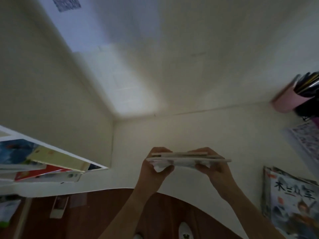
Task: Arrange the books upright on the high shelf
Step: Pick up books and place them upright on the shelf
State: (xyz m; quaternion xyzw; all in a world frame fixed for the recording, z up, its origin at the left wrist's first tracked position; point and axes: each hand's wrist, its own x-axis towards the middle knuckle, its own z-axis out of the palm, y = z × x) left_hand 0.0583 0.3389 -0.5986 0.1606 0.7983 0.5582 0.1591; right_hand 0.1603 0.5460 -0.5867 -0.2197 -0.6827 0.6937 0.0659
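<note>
Gripping a thin stack of books (188,158) from both ends, the two hands hold it flat and edge-on to the camera, raised in front of a pale wall (198,80). Left hand (156,165): fingers curled under the stack's left end, thumb side above it, a crumpled white bit of paper or cover showing beneath the fingers. Right hand (209,163): fingers curled round the right part of the stack, the longest book jutting past it to the right. Stack: at least two or three slim volumes lying one on another, none upright; titles not legible. Both bare forearms rise from the lower edge of the view. Left edge of view: a white shelf (57,149) running in at a slant, carrying leaning books (51,163), among them one with a pale yellow cover, one red and one blue; they lie tilted against each other rather than standing straight. Right edge, low: a large picture book (291,204) with a painted cover and black brush characters, standing against the wall, further volumes behind it. Right edge, high: a pink holder (286,100) with dark items in it, blurred. Below it: a patterned sheet (307,140) on the wall. Bottom: a dark brown wooden floor (103,213) and a white shoe (185,230).
</note>
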